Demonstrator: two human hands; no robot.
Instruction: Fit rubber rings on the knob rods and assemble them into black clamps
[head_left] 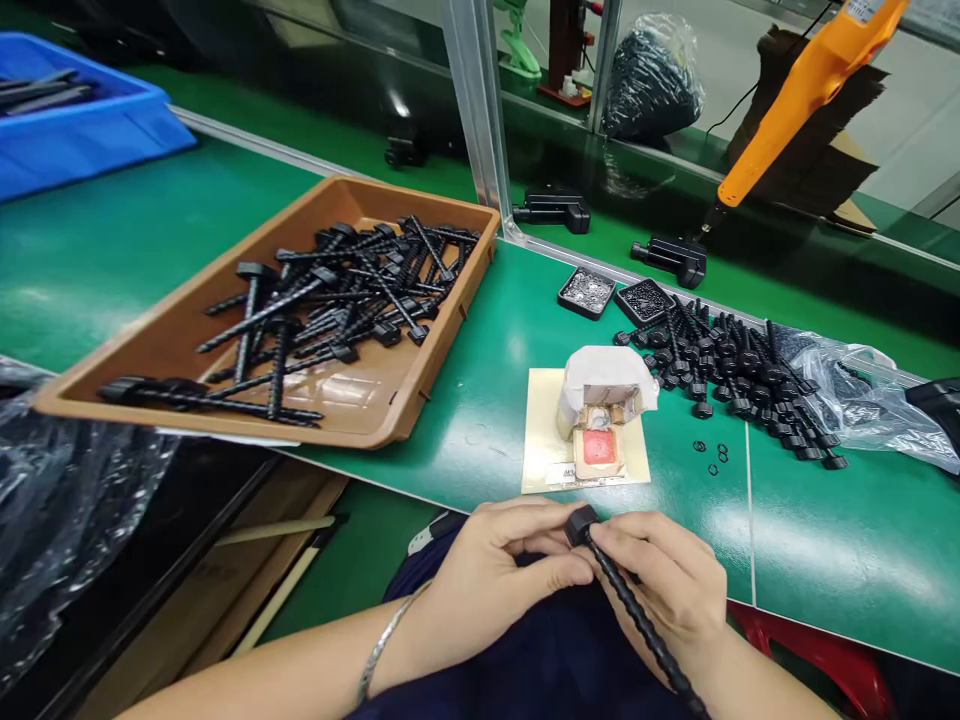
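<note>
Black plastic, by its look, made up the ribbed rod (637,615) held just off the near edge of the green worktop (480,400), its blocky head up and its shaft slanting down toward the person's right forearm. The right hand (667,565) had thumb and fingers pinched on the shaft just below the head; the left hand (510,560) had its fingers closed about the head, the thumb tip lying just under it.

The work looked partway through a batch, with this one piece in hand. Many similar rods (360,290) lay crosswise in the brown tray (356,390) to the left, and a dense heap of rods (750,365) stood to the right, beside a clear plastic bag (847,390). Which of the two groups was finished could not be told from the view, so neither could the number left.

Near the heap, a few small black rings (722,452) lay loose on the worktop, apparently not yet used. Between tray and heap sat a white-covered fixture (609,366) with a red pad (598,447); the held rod was apart from it. Whether its head already carried a ring was hidden by the fingers.
</note>
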